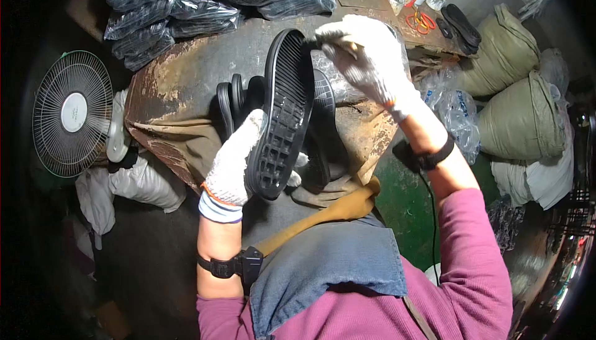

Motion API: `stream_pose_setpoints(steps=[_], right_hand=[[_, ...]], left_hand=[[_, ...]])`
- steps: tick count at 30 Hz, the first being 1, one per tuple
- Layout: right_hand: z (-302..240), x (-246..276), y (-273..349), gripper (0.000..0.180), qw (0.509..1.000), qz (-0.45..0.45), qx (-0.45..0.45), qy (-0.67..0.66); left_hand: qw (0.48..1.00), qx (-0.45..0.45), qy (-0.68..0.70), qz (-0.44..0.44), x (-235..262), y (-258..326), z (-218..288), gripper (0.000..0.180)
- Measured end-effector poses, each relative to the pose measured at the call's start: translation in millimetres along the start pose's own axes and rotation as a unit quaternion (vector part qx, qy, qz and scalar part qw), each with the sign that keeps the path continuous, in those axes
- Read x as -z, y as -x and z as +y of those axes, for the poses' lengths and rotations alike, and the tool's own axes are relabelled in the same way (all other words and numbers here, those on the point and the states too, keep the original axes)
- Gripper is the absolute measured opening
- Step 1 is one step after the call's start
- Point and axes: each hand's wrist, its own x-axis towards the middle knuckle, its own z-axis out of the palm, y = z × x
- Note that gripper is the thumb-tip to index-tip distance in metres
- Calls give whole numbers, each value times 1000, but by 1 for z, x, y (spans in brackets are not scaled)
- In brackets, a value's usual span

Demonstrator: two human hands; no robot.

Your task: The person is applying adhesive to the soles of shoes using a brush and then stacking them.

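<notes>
Figure: gloved handling of a shoe sole over the bench. The left hand [233,163], in a white knit glove, was closed around the heel end of one black rubber sole [284,113], held tread-up above the near edge of the rusty bench [180,95]. The right hand [366,61], likewise gloved, had its fingers pinched narrowly at the toe end of the sole, apparently on its rim; whether they gripped something small there could not be told. The sole looked light, flexible yet firm along its length, and its ribbed tread probably gave good purchase; heel and toe seemed the natural places to take hold. A row of at least three more black soles [239,98] stood on edge behind it near the bench middle. Stacked bags of black soles [180,11] filled the far left corner, too many to count. One pair of red-handled scissors [421,20] lay at the far right edge. One white fan [71,113] stood off the left edge, and two stuffed sacks [518,101] off the right.
</notes>
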Motion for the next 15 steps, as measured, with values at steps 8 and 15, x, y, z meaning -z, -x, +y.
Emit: stream_pose_setpoints(steps=[8,15], right_hand=[[1,-30,-36,16,995,3,74,-60],[1,-50,9,19,918,78,-229,-314]], left_hand=[[992,-6,70,-106,-19,-8,-5,78],[984,-13,142,-108,5,-5,-3,79]])
